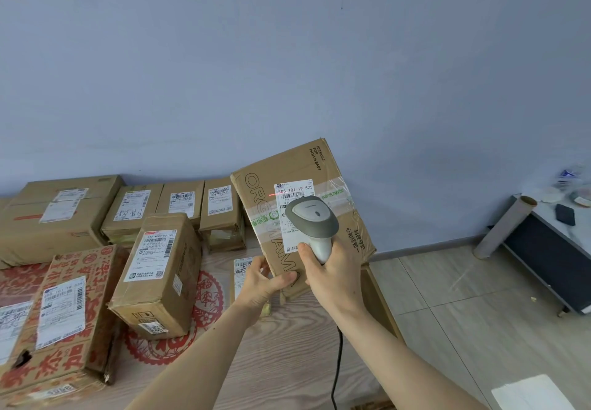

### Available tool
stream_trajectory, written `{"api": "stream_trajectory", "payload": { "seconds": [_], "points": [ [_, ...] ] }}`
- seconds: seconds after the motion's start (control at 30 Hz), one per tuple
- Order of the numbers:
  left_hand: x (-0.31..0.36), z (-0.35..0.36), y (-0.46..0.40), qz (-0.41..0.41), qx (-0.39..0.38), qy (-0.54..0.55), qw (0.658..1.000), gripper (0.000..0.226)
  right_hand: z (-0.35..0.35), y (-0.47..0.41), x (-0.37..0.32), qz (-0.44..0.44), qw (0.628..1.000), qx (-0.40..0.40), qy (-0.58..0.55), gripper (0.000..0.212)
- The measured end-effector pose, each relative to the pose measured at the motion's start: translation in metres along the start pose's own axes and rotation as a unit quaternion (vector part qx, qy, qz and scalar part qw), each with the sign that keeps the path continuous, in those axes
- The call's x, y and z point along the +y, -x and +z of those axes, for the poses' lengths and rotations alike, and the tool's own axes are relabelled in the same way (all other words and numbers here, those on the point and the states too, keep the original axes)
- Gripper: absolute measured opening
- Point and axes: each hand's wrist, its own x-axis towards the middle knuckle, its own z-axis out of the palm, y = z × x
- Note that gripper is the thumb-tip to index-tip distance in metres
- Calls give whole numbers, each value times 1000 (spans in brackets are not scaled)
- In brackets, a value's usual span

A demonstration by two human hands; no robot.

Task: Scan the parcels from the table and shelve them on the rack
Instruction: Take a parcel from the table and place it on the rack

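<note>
A brown cardboard parcel (287, 166) with a white shipping label (294, 189) is lifted above the wooden table (281, 345), tilted toward me. My left hand (260, 281) grips its lower left corner, thumb on the front face. My right hand (332, 273) grips the handle of a grey and white barcode scanner (311, 214), held in front of the label. A red scan line (274, 195) falls at the label's left edge. The scanner's black cable (337, 365) hangs down between my forearms.
Several more cardboard parcels lie on the table: a row at the back (179, 202), a tilted box (160, 269), a red-printed box (64, 307) at the left. A grey low cabinet (550, 250) and a cardboard tube (502, 227) stand on the tiled floor at right.
</note>
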Motion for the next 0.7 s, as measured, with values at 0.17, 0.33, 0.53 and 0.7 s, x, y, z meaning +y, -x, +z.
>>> {"api": "stream_trajectory", "payload": {
  "seconds": [0.17, 0.33, 0.53, 0.7],
  "points": [
    [-3, -4, -4, 0, 6, 3, 1000, 97, 5, -2, 3, 1, 1000, -1, 1, 16],
    [-5, -7, -7, 0, 7, 7, 1000, 98, 7, -3, 6, -2, 1000, -4, 4, 15],
    [-7, -10, -11, 5, 6, 13, 1000, 97, 9, -5, 7, -7, 1000, -4, 6, 15],
    [-8, -11, -13, 5, 7, 12, 1000, 96, 11, -8, 8, -1, 1000, -5, 6, 15]
  ]
}}
